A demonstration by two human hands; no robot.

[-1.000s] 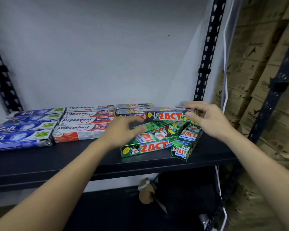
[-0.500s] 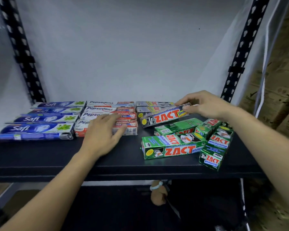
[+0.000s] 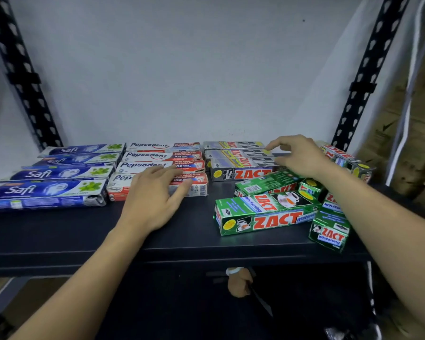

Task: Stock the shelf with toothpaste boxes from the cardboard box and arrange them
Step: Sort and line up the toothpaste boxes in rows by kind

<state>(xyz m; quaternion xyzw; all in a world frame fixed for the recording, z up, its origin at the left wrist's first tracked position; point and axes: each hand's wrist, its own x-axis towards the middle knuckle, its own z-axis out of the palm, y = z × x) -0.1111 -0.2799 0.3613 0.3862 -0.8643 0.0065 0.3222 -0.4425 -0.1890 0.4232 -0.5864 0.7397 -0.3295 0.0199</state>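
Grey Zact boxes (image 3: 238, 165): sitting in a row at the shelf's (image 3: 182, 236) back right, beside the Pepsodent boxes (image 3: 147, 155).
Right hand (image 3: 302, 155): hovering over that row, fingers loosely spread, gripping nothing.
Left hand (image 3: 155, 192): lying flat on the front Pepsodent box, fingers straight.
Green Zact boxes (image 3: 268, 212): lying jumbled near the front edge, under the right forearm.
Risk: forearm dragging back could be knocking one off.

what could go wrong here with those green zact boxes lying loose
The rightmost green ZACT box sits near the front edge of the shelf, just under the right forearm; pulling the right hand back could knock it off. The other green ZACT boxes lie crooked and overlapping, so nudging one may shift the pile.
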